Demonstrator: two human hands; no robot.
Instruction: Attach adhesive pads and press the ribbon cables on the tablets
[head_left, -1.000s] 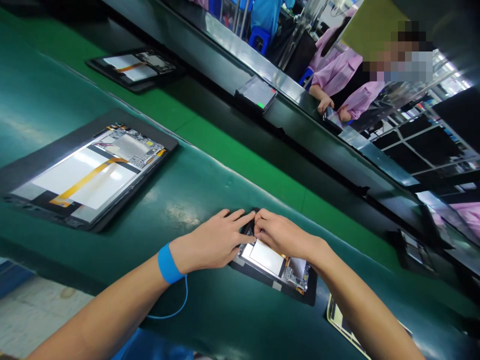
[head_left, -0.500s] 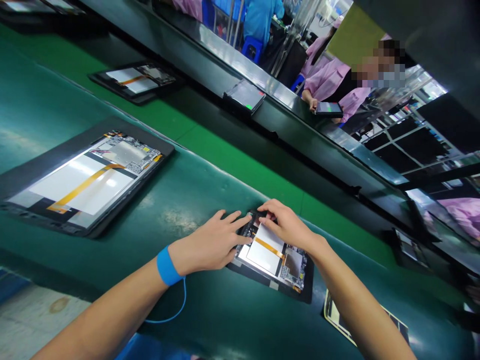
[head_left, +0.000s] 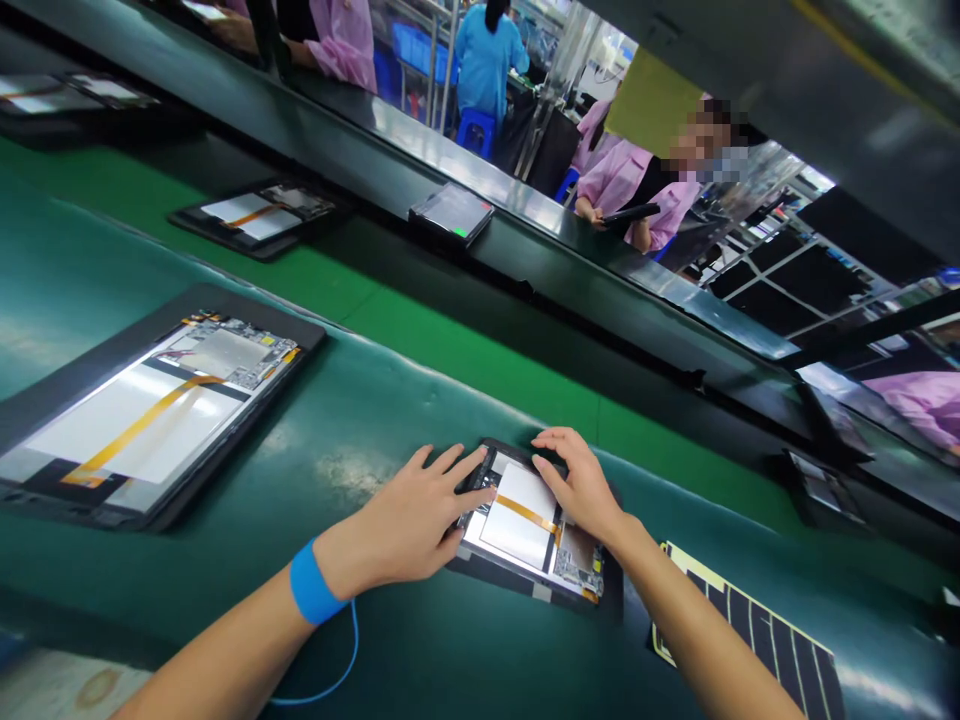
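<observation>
An opened tablet [head_left: 521, 515] lies on a black pad on the green bench, its white battery, orange ribbon cable and circuit board showing. My left hand [head_left: 405, 520] rests over its left end with fingers spread, the fingertips at the frame's edge. A blue band [head_left: 319, 582] with a thin cord circles my left wrist. At the tablet's upper edge is my right hand [head_left: 589, 490], thumb and fingers apart and curved, with nothing visible between them. My right forearm partly covers a sheet of black strips with pale edges [head_left: 750, 620].
A larger opened tablet [head_left: 172, 400] lies on a black pad at left. Beyond the bench edge, a green conveyor belt [head_left: 420, 335] carries another opened tablet [head_left: 259, 215]. A boxy dark unit [head_left: 451, 212] sits near the far rail. Across the line, a person in pink [head_left: 622, 185] holds a dark tablet.
The view has shifted, so the bench items sit lower in the picture. My right hand has lifted slightly off the tablet's upper end, its fingers now further from the left hand.
</observation>
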